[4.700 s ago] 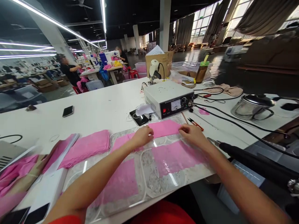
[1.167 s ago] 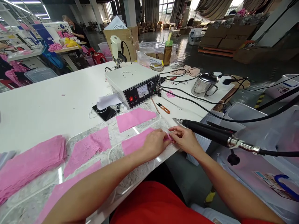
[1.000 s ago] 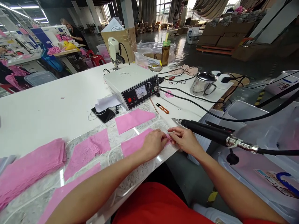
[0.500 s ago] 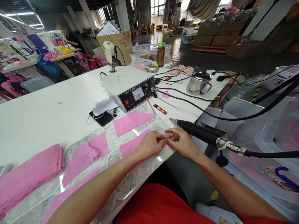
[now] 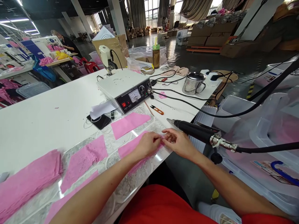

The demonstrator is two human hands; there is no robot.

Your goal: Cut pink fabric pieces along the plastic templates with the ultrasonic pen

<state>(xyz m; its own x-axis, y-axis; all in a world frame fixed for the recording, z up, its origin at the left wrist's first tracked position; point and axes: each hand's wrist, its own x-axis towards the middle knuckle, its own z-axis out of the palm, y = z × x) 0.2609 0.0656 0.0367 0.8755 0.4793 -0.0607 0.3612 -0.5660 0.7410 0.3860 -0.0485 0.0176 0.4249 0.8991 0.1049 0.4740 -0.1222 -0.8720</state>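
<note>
A piece of pink fabric [image 5: 129, 148] lies along the table's front edge, partly covered by my hands and left forearm. My left hand [image 5: 149, 143] is closed, pinching the fabric near its right end. Close beside it, my right hand [image 5: 177, 142] has thumb and index finger pinched on the same end; its other fingers are curled. Just past the right hand, a black handheld tool with a pointed metal tip [image 5: 196, 130] hangs over the table edge. Another pink fabric piece [image 5: 130, 123] lies flat beyond my hands.
A control box [image 5: 133, 96] with a dial stands behind, near orange thread snips [image 5: 157, 109] and a phone [image 5: 99, 120]. A pink fabric stack [image 5: 30, 183] lies left. A lidded metal mug [image 5: 194, 83] stands right; plastic bins [image 5: 235, 109] and thick cables [image 5: 224, 116] are beside the table.
The view has shifted slightly, so everything sits a little further left. Both hands keep their pinch on the fabric's right end, with only slight finger movement.
</note>
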